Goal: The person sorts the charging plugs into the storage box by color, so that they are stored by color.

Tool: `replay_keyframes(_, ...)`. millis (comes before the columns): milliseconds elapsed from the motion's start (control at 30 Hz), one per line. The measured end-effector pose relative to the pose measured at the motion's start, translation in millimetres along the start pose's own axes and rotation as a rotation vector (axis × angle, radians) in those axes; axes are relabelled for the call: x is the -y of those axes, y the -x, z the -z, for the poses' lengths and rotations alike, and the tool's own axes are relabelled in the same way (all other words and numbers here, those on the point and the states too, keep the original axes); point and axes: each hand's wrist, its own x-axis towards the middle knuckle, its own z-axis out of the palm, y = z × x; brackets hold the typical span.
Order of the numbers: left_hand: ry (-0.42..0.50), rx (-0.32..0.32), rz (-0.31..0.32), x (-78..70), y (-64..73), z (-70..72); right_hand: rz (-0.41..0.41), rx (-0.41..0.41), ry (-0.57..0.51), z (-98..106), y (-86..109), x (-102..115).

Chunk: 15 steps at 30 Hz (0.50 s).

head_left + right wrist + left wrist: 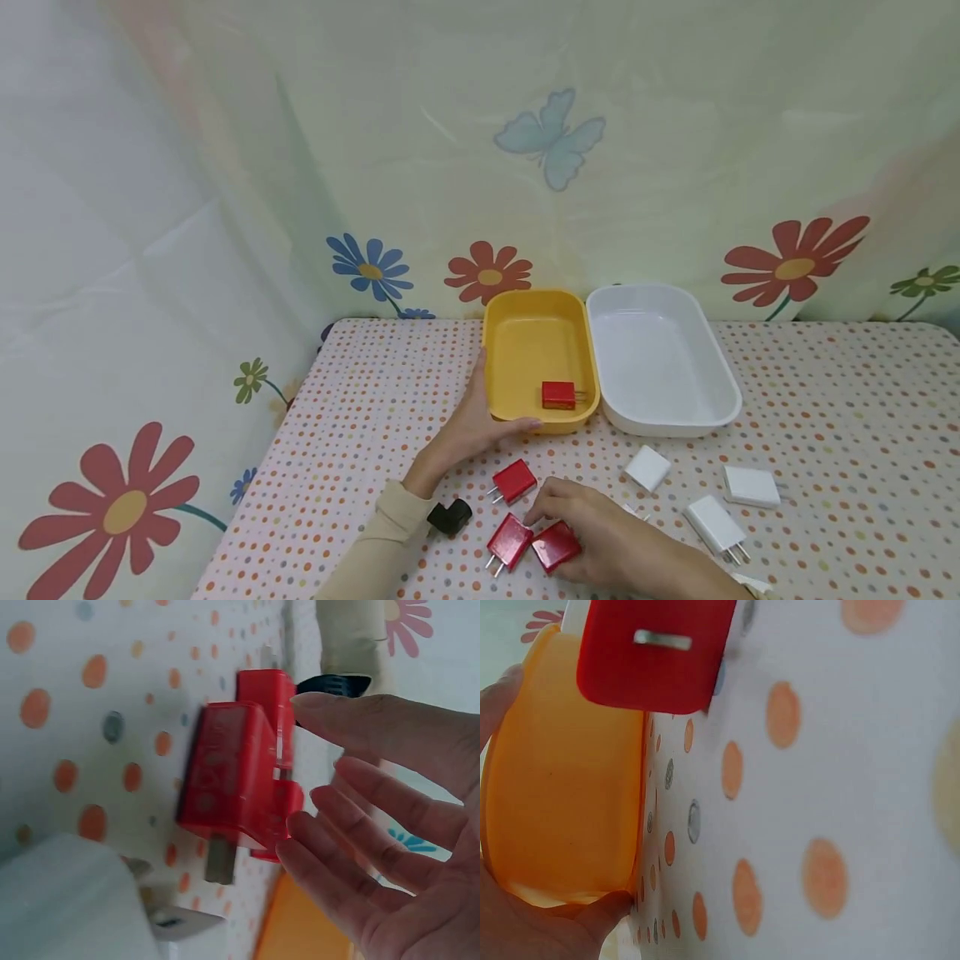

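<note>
My left hand (472, 417) holds the near left corner of a yellow plastic tray (528, 354), its thumb along the front wall and fingers at the left side. One red plug-in charger (558, 395) lies inside the tray. My right hand (592, 533) is low over the table, beside a red charger (557, 547). In the right wrist view its thumb and loosely bent fingers stand apart, with fingertips close to the red charger (225, 772). Two more, a red charger (510, 542) and a red charger (514, 481), lie just left of that hand.
A white tray (660, 358) stands against the yellow one on its right. Several white chargers, such as a white charger (715, 525) and a white charger (647, 468), lie to the right on the dotted cloth (847, 417). A small black device (450, 517) sits by the left sleeve.
</note>
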Motion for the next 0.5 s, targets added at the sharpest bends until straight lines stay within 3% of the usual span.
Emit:
replay_keyframes(167,-0.032,-0.011,0.050,-0.2,2.1,-1.1,0.025,0.002,-0.019,-14,-0.3,-16)
replay_keyframes(500,-0.021,-0.013,0.033,0.5,2.0,-2.3,-0.091,0.026,0.021,-37,-1.2,-63)
